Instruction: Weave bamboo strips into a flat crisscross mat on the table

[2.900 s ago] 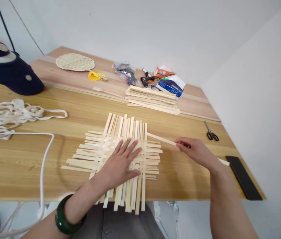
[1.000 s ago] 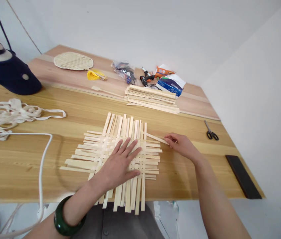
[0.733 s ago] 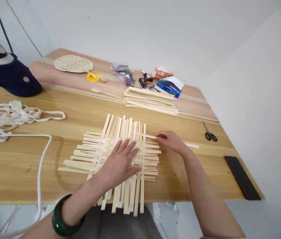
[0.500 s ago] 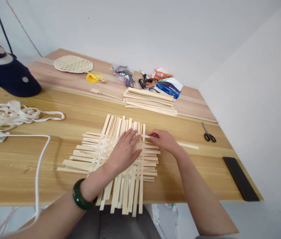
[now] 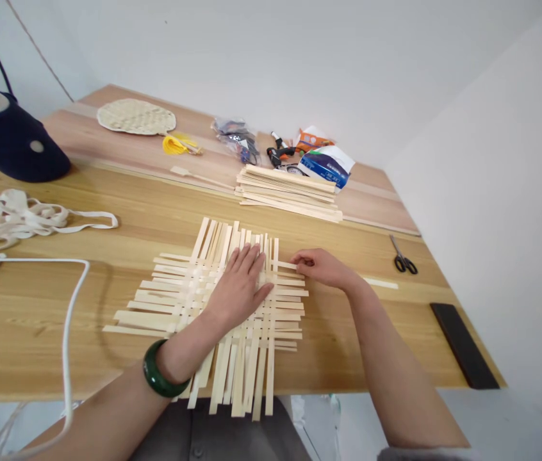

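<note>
A loosely woven mat of pale bamboo strips (image 5: 187, 299) lies at the table's front edge, some upright strips hanging over it. My left hand (image 5: 242, 282) rests flat on the weave, fingers stretched out and holding nothing. On the mat's upper right, my right hand (image 5: 316, 266) pinches a long bamboo strip (image 5: 381, 283). This strip runs from the weave under my right hand and wrist, and its free end shows beyond the forearm. A green bangle (image 5: 153, 370) circles my left wrist.
A stack of bamboo strips (image 5: 287, 192) lies behind the mat. Scissors (image 5: 404, 261) and a black bar (image 5: 463, 346) are on the right. Cotton tape (image 5: 21, 214), a white cord (image 5: 66, 333) and a dark blue device (image 5: 11, 141) sit left. A woven fan (image 5: 136, 117) lies at the back.
My right hand has moved slightly right with the strip, whose free end now reaches farther right. My left hand stays flat on the mat. The view has shifted a little.
</note>
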Action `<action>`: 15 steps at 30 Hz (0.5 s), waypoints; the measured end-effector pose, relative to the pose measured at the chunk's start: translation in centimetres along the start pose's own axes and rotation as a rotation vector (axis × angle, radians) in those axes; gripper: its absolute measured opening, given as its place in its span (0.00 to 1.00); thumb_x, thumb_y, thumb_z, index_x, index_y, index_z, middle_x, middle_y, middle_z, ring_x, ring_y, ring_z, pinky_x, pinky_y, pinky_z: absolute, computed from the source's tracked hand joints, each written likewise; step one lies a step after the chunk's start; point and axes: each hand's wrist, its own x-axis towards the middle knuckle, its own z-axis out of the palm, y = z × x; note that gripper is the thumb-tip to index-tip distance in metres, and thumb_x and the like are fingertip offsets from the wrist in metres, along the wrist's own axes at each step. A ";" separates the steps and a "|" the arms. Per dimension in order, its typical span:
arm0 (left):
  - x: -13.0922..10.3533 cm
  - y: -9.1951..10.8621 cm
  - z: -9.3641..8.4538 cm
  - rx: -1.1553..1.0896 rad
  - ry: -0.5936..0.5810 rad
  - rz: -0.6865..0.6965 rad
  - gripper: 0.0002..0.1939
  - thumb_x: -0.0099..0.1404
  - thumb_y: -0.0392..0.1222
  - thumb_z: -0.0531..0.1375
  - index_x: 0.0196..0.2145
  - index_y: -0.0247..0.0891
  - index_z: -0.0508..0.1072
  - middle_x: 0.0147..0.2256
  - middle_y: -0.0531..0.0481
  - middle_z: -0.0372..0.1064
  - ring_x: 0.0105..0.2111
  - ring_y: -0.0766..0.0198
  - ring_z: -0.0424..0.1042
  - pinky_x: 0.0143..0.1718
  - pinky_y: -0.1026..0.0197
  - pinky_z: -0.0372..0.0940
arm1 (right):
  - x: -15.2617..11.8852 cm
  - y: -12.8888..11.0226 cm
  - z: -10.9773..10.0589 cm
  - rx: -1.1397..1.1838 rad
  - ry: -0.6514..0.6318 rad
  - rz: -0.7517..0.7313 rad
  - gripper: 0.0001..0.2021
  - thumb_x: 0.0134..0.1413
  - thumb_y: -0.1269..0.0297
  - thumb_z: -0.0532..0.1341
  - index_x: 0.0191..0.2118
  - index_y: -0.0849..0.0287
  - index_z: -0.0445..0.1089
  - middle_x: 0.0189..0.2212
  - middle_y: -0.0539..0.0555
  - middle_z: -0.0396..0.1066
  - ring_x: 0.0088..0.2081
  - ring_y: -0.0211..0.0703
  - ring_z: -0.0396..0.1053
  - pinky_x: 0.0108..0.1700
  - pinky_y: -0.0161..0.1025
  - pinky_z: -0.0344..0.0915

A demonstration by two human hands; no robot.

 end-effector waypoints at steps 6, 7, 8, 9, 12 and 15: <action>0.0 0.1 -0.1 0.007 -0.025 -0.003 0.31 0.71 0.52 0.51 0.64 0.27 0.59 0.68 0.33 0.48 0.69 0.45 0.45 0.69 0.41 0.45 | 1.4 -1.6 0.5 -0.051 0.005 0.030 0.08 0.51 0.63 0.60 0.31 0.60 0.74 0.27 0.51 0.74 0.31 0.40 0.68 0.33 0.35 0.59; 0.0 0.1 -0.1 0.002 -0.023 -0.003 0.31 0.71 0.51 0.51 0.64 0.27 0.59 0.68 0.33 0.48 0.69 0.45 0.45 0.69 0.41 0.45 | 1.5 -1.7 0.6 -0.064 0.006 0.034 0.06 0.49 0.66 0.60 0.29 0.61 0.73 0.27 0.51 0.74 0.31 0.39 0.68 0.33 0.35 0.59; 0.1 0.1 -0.1 -0.003 -0.022 -0.004 0.30 0.71 0.51 0.51 0.63 0.27 0.59 0.68 0.33 0.49 0.69 0.45 0.45 0.69 0.41 0.45 | 1.6 -1.7 0.6 -0.070 0.004 0.045 0.05 0.47 0.68 0.59 0.29 0.61 0.73 0.27 0.51 0.74 0.30 0.39 0.68 0.33 0.34 0.59; 0.1 0.0 -0.1 -0.008 -0.021 -0.005 0.30 0.71 0.51 0.51 0.63 0.28 0.60 0.68 0.33 0.49 0.69 0.45 0.45 0.69 0.41 0.45 | 1.6 -1.8 0.6 -0.068 0.002 0.053 0.06 0.46 0.70 0.59 0.29 0.61 0.73 0.27 0.51 0.74 0.30 0.39 0.68 0.33 0.34 0.60; 0.1 -0.1 0.0 -0.033 -0.021 -0.003 0.31 0.71 0.51 0.52 0.63 0.27 0.59 0.67 0.32 0.49 0.69 0.44 0.45 0.69 0.40 0.44 | 1.8 -1.8 0.8 -0.026 0.002 0.031 0.07 0.48 0.65 0.59 0.31 0.60 0.73 0.28 0.50 0.74 0.30 0.39 0.67 0.33 0.35 0.60; 0.1 -0.2 0.1 -0.066 0.005 0.001 0.30 0.71 0.51 0.52 0.63 0.29 0.59 0.67 0.33 0.49 0.69 0.44 0.45 0.68 0.39 0.45 | 2.2 -1.9 1.1 0.031 0.017 0.033 0.10 0.49 0.57 0.61 0.29 0.59 0.73 0.26 0.49 0.73 0.29 0.39 0.66 0.33 0.35 0.60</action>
